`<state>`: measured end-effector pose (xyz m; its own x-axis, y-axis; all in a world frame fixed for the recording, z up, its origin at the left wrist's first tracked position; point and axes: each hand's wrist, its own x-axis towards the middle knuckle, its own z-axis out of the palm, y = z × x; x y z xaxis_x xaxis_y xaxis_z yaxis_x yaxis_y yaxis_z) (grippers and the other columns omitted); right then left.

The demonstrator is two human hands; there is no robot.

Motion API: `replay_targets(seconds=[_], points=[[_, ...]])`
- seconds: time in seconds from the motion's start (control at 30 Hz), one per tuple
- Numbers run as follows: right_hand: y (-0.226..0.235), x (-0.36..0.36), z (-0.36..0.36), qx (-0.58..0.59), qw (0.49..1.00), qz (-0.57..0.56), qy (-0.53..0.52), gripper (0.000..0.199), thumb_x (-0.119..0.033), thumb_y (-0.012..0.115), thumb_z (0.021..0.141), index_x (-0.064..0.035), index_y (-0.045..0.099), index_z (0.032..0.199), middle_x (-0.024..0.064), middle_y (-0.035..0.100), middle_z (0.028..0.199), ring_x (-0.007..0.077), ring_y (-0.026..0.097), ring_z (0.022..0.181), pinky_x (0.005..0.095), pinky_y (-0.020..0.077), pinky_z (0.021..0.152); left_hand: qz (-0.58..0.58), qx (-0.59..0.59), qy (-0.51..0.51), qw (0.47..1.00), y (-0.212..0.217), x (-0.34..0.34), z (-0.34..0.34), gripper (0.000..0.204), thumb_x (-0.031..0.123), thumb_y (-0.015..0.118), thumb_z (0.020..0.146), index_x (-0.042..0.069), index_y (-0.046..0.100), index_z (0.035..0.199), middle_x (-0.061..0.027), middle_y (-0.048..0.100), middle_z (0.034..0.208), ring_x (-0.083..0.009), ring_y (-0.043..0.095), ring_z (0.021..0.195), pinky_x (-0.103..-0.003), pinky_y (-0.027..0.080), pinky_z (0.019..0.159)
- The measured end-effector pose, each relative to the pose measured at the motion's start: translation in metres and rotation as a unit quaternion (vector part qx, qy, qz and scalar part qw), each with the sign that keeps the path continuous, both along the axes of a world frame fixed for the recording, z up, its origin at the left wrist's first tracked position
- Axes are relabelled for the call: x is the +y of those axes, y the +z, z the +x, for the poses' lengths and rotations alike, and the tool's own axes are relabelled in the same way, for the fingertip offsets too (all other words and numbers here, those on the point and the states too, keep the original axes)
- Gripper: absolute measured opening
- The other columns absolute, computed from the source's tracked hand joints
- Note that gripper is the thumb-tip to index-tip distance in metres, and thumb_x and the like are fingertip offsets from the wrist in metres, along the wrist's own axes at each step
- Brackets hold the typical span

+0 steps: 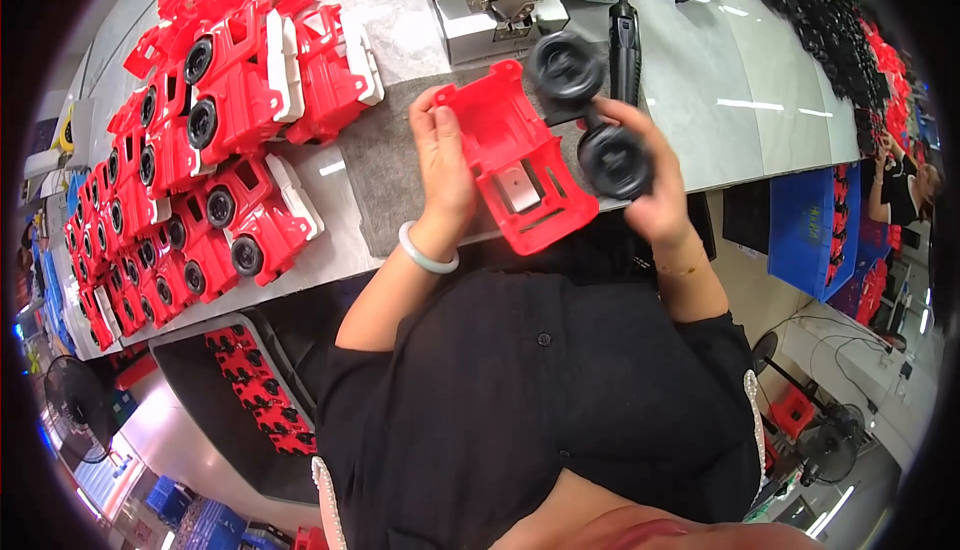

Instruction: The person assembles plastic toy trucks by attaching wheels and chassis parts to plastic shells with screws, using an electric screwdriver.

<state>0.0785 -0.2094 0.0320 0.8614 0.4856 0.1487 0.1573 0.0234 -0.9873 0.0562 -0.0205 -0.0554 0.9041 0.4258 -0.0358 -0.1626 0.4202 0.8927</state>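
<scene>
Over a grey mat, my left hand grips the side of a red plastic toy truck body. Its hollow side faces up, and a window-like opening shows in the lower part. My right hand is closed around a black wheel set with two chunky wheels, slightly smeared by motion. The wheel set is right beside the truck body's right edge; whether they touch, I cannot tell. Fingers of my right hand are partly hidden behind the wheels.
Stacked red toy trucks with black wheels fill the left. A black electric screwdriver lies beyond my right hand, beside a white box and metal fixture. Black parts heap far right; a dark bin stands below left.
</scene>
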Motion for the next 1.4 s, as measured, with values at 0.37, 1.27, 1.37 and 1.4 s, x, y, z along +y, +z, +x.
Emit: replay_targets(seconds=[0.37, 1.27, 1.37, 1.4], points=[[0.017, 0.036, -0.022, -0.355, 0.860, -0.366, -0.005, 0.060, -0.031, 0.070, 0.051, -0.0115, 0.055, 0.106, 0.0088, 0.052, 0.110, 0.0322, 0.048, 0.094, 0.0386, 0.0425, 0.080, -0.054, -0.086, -0.084, 0.991, 0.006, -0.009, -0.004, 0.065, 0.061, 0.027, 0.084, 0.007, 0.028, 0.119, -0.0067, 0.042, 0.111, -0.0163, 0.043, 0.103, -0.031, 0.035, 0.091], [-0.002, 0.026, -0.026, -0.337, 0.891, -0.302, 0.033, 0.065, -0.041, 0.072, 0.057, -0.0125, 0.051, 0.111, 0.0070, 0.047, 0.116, 0.0341, 0.039, 0.104, 0.0412, 0.0372, 0.087, -0.011, -0.064, -0.122, 0.990, 0.014, 0.004, -0.004, 0.072, 0.048, 0.053, 0.076, 0.004, 0.027, 0.127, -0.0115, 0.040, 0.117, -0.0195, 0.042, 0.107, -0.032, 0.032, 0.092], [-0.004, 0.026, -0.026, -0.334, 0.899, -0.282, 0.017, 0.058, -0.039, 0.073, 0.057, -0.0105, 0.053, 0.103, 0.0067, 0.048, 0.112, 0.0333, 0.040, 0.103, 0.0401, 0.0381, 0.086, 0.053, -0.052, -0.143, 0.987, 0.010, 0.008, -0.006, 0.077, 0.045, 0.060, 0.071, 0.006, 0.025, 0.127, -0.0114, 0.039, 0.116, -0.0211, 0.041, 0.106, -0.034, 0.032, 0.092], [-0.004, 0.026, -0.027, -0.335, 0.900, -0.279, 0.010, 0.055, -0.038, 0.073, 0.056, -0.0099, 0.054, 0.100, 0.0063, 0.048, 0.111, 0.0325, 0.040, 0.101, 0.0394, 0.0385, 0.085, 0.103, -0.042, -0.141, 0.984, 0.011, 0.009, -0.006, 0.077, 0.042, 0.062, 0.070, 0.007, 0.025, 0.128, -0.0113, 0.039, 0.116, -0.0212, 0.041, 0.106, -0.034, 0.032, 0.092]])
